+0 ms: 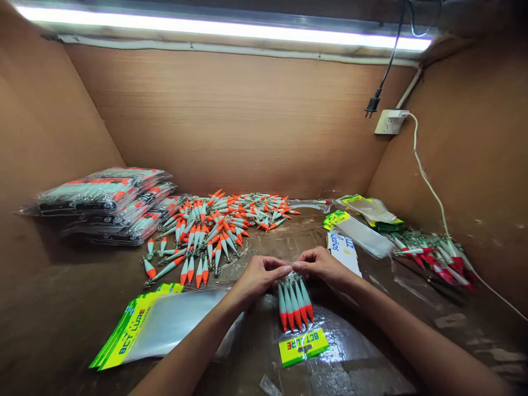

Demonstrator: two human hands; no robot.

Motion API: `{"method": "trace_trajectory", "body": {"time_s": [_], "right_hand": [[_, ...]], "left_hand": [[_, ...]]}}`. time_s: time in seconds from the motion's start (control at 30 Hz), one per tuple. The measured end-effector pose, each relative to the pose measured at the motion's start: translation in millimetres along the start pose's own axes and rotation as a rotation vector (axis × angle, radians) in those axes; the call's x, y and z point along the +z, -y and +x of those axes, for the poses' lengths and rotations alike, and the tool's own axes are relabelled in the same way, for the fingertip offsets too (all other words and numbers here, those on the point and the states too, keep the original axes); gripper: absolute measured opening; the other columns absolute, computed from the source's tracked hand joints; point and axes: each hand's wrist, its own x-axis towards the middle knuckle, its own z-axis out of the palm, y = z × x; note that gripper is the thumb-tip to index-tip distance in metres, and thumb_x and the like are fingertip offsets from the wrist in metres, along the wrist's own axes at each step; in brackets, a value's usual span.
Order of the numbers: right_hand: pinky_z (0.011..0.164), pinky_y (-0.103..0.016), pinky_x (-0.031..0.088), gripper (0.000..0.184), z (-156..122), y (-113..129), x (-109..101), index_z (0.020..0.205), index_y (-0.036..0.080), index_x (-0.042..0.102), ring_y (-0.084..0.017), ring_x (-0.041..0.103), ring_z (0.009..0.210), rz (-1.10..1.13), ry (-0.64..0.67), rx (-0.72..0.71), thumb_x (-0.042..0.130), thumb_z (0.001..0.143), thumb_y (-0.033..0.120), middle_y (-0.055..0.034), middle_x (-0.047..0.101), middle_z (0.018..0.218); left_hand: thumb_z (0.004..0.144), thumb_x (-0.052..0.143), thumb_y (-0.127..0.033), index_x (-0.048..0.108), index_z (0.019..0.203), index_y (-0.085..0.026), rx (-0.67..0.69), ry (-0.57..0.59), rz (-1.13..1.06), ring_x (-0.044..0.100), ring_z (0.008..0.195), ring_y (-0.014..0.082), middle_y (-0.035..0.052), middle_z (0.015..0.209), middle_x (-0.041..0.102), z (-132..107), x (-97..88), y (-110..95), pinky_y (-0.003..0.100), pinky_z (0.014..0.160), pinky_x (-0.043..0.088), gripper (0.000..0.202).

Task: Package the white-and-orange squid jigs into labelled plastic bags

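A clear plastic bag [305, 345] with a yellow-and-green header printed BCT LURE lies in front of me, header end nearest. Inside it, several white fishing lures [295, 308] with orange tips lie side by side, tips toward me and metal hooks at the far end. My left hand [264, 273] pinches the bag's far edge between thumb and fingers. Beside it, my right hand [315, 264] pinches the same edge, the two thumbs almost meeting. Just left of my left forearm is a fanned stack of flat bags [173, 319] with matching headers.
A heap of loose orange-and-white lures [214, 225] spreads at the back. Packed bags [103, 203] are piled at left. On the right are more header bags [363, 234], a handwritten card [344, 253] and red-and-white lures [437, 256]. A plug [373, 103] dangles near a socket [390, 122].
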Motion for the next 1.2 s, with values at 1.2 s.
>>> {"method": "trace_trajectory", "body": {"time_s": [1.2], "right_hand": [[0.087, -0.032, 0.052, 0.025, -30.9, -22.3, -2.8, 0.111, 0.03, 0.076, -0.019, 0.068, 0.102, -0.857, -0.016, -0.62, 0.059, 0.096, 0.018, -0.0053, 0.071, 0.122]], "left_hand": [[0.092, 0.062, -0.034, 0.077, 0.087, -0.023, 0.439, -0.159, 0.992, 0.063, 0.081, 0.022, 0.0064, 0.084, 0.071, -30.9, 8.7, 6.5, 0.03, 0.073, 0.041, 0.019]]}}
